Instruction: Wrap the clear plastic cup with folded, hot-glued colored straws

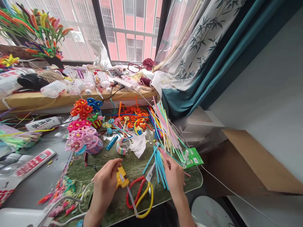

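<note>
"How do the fingers (115,161) sit?"

"Left hand (105,176) grips the yellow glue gun (121,178); right hand (175,175) pinches pink sticks (162,149)."

"And beyond?"

"Scissors (149,177) between them, blue sticks (159,167) beside the right, all on the desk (111,206)."

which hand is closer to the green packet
Right. The right hand is just beside the green packet, over the blue sticks; the left hand is farther off, beyond the scissors, holding the yellow tool.

Hanging beside the window (134,34) as a teal curtain (209,77) and a bamboo-print curtain (201,41). Cluttering the windowsill (123,95) with plastic bottles (55,89), dark red yarn (148,63) and red-framed glasses (134,71).
</note>
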Motion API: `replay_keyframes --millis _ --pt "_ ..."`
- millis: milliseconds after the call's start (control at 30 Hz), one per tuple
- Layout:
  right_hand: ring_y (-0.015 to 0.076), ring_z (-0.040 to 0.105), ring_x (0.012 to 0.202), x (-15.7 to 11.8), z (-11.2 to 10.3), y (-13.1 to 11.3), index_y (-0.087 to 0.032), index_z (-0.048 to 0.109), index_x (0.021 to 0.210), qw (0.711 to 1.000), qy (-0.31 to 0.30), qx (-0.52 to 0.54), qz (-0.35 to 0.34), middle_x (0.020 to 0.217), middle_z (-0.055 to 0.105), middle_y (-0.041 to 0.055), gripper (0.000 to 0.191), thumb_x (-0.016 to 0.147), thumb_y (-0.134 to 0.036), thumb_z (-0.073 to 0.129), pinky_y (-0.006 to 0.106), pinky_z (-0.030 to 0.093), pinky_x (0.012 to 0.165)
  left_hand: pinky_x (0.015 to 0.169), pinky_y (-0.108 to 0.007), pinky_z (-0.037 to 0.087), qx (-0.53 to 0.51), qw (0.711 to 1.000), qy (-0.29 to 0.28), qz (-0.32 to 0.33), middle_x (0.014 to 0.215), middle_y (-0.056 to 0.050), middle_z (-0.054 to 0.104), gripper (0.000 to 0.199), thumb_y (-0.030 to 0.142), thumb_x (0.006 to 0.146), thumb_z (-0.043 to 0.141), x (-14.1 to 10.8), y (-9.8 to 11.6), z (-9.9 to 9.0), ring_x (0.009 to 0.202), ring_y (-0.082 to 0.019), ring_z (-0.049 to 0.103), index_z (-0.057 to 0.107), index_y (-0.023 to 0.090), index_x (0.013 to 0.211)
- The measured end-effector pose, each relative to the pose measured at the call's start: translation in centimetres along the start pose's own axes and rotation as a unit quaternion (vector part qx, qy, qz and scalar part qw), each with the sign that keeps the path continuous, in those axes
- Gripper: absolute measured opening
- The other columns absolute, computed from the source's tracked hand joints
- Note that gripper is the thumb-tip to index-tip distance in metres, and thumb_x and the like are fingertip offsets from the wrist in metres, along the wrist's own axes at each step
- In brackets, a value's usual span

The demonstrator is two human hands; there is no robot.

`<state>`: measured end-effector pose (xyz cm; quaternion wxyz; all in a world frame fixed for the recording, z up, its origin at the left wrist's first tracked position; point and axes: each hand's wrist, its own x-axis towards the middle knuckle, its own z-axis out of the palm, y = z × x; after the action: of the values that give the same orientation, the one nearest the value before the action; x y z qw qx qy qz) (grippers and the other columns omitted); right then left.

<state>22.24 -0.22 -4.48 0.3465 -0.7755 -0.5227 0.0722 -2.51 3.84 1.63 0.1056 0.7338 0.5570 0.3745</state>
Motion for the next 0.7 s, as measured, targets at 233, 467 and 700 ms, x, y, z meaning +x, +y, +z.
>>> replay_keyframes --millis 233,467,700 --pt "0.0230 0.066 0.067 -0.3 0.4 1.2 -0.022 0.066 0.078 0.993 0.013 -0.107 -0.047 0.078 0.070 0.0068 0.023 0.092 -0.026 0.048 0.030 0.041 0.053 0.055 -0.022 0.049 -0.041 0.998 -0.050 0.027 0.071 0.000 0.076 0.020 0.033 0.091 0.052 -1.2 1.9 2.3 0.055 -0.015 0.069 0.068 0.021 0.085" --pt "0.0220 0.061 0.065 0.5 0.3 1.5 -0.022 0.061 0.070 0.978 0.001 -0.183 -0.099 0.071 0.063 0.0068 0.025 0.089 -0.016 0.046 0.030 0.039 0.053 0.047 -0.021 0.042 -0.021 0.997 -0.063 0.046 0.059 0.002 0.070 0.021 0.032 0.092 0.050 -1.9 3.2 2.8 0.044 -0.013 0.061 0.066 0.022 0.084" --pt "0.0224 0.064 0.073 1.1 -2.4 -0.2 -0.019 0.061 0.083 0.999 0.011 0.012 -0.036 0.082 0.068 0.0082 0.025 0.096 -0.032 0.044 0.031 0.047 0.063 0.052 -0.023 0.042 -0.118 0.987 -0.101 -0.038 0.056 0.001 0.065 0.021 0.037 0.088 0.056 -1.6 4.9 3.4 0.047 -0.013 0.057 0.068 0.021 0.082"
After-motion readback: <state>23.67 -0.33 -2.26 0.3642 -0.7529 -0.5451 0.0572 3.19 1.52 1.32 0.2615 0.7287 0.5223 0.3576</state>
